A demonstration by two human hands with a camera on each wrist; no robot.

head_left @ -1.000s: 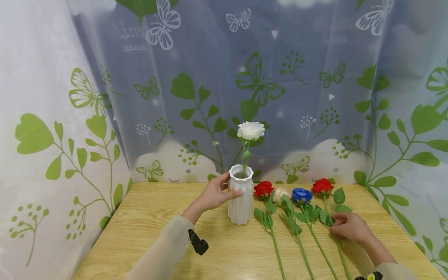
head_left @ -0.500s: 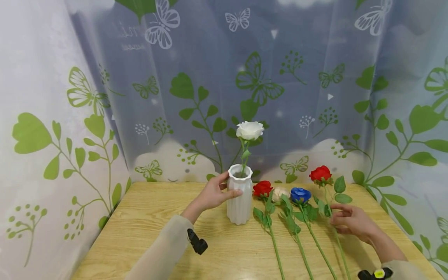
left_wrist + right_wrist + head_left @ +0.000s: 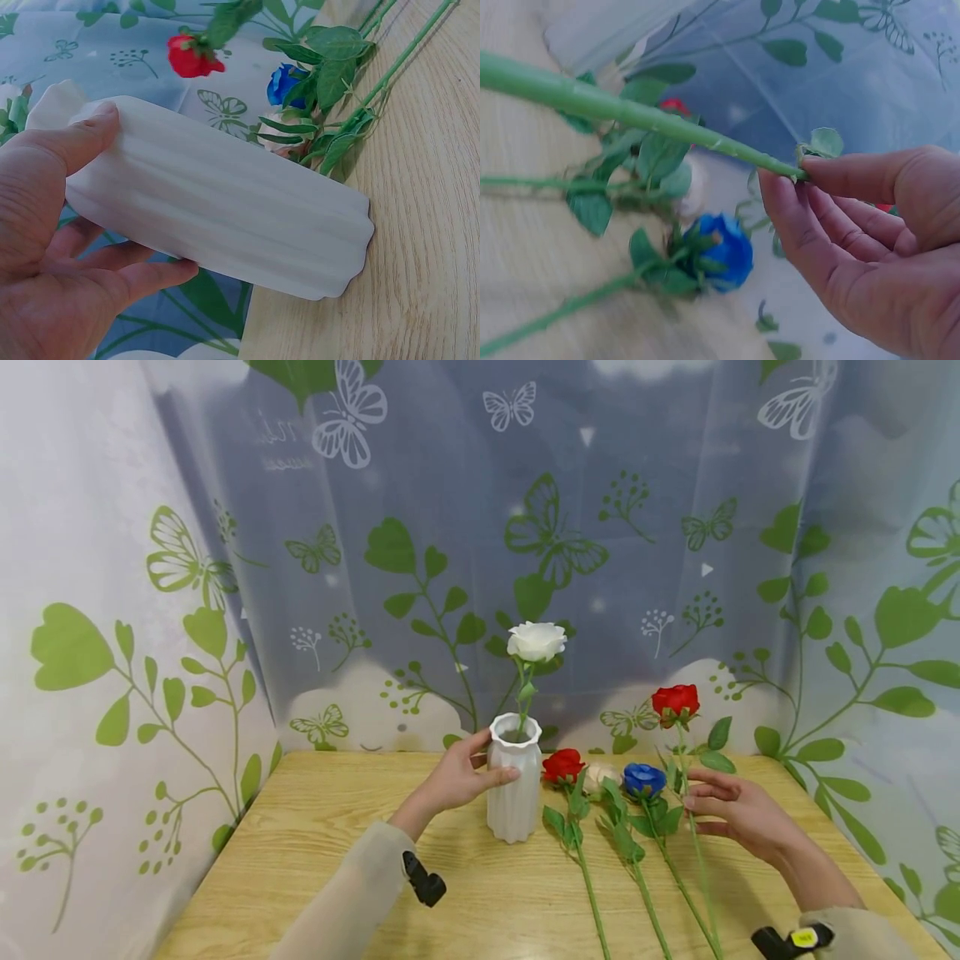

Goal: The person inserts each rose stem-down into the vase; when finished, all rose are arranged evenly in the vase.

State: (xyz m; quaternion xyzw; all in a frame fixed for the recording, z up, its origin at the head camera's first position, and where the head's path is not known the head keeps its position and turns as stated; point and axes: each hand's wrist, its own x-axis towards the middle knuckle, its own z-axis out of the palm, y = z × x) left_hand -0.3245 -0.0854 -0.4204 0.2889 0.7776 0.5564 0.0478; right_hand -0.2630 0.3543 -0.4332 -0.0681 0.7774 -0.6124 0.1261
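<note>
Rising from surface [image 3: 322,793], upright red rose [image 3: 677,702] is brought nearer vase [image 3: 514,797], seemingly picked; stem [image 3: 705,139] is pinched by right hand [image 3: 738,810], vase gripped by left hand [image 3: 459,777].

White on white, a ribbed vase [image 3: 514,802] and a white rose [image 3: 537,642] occupy the centre of the frame against a grey-blue backdrop [image 3: 450,460] printed with green leaf sprays [image 3: 392,545] and green and white butterflies [image 3: 555,531]. Right of centre, a bright red rose [image 3: 677,703] tops a green stem [image 3: 630,112]; to its left run a deep blue rose [image 3: 643,779], a cream rose [image 3: 600,775] and a second red rose [image 3: 564,766]. Yellow-tan wood grain streaks the worktop [image 3: 337,818] below. Beige sleeves [image 3: 352,893] meet black wrist devices [image 3: 423,881], with a yellow label [image 3: 805,937] at lower right.
</note>
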